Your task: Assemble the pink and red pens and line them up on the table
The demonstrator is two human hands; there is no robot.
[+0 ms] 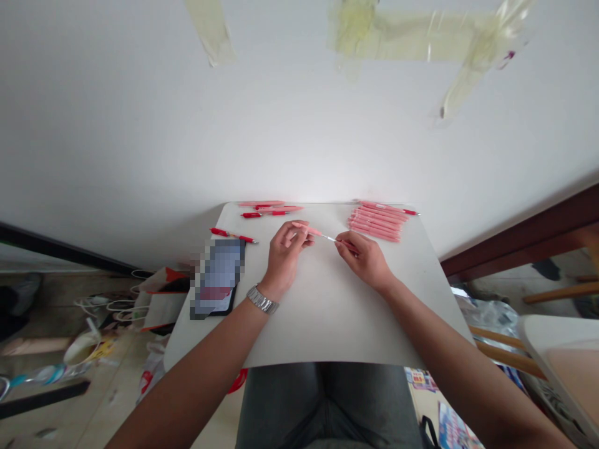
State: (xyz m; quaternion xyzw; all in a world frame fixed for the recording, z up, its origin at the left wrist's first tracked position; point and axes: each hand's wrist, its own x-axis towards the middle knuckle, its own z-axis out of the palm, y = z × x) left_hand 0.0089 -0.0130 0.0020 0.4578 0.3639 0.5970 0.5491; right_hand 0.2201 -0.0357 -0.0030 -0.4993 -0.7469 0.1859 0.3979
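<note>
A smooth, translucent pink barrel (311, 230), slender and tube-shaped, is held above the middle of the counter (322, 312), a pale, matt board with rounded corners. From its end a thin, pale rod (329, 239) runs across to a glossy dark-red piece (352, 248), partly hidden by fingers. More slim pink tubes (377, 224) lie side by side like slats near the far right edge; red-and-pink pens (271, 212) lie loosely at the far left, with another red pen (234, 236) by the flat, dark-edged phone (227, 302), its surface blurred into blocks.

The left hand (290, 243) pinches the barrel between thumb and fingers, the other fingers curled; a ridged metal-link watch (262, 300) circles that wrist. The right hand (360, 254) is more closed — fingers bent, thumb pressing the red piece against them. Both forearms slant inward over the counter.
</note>
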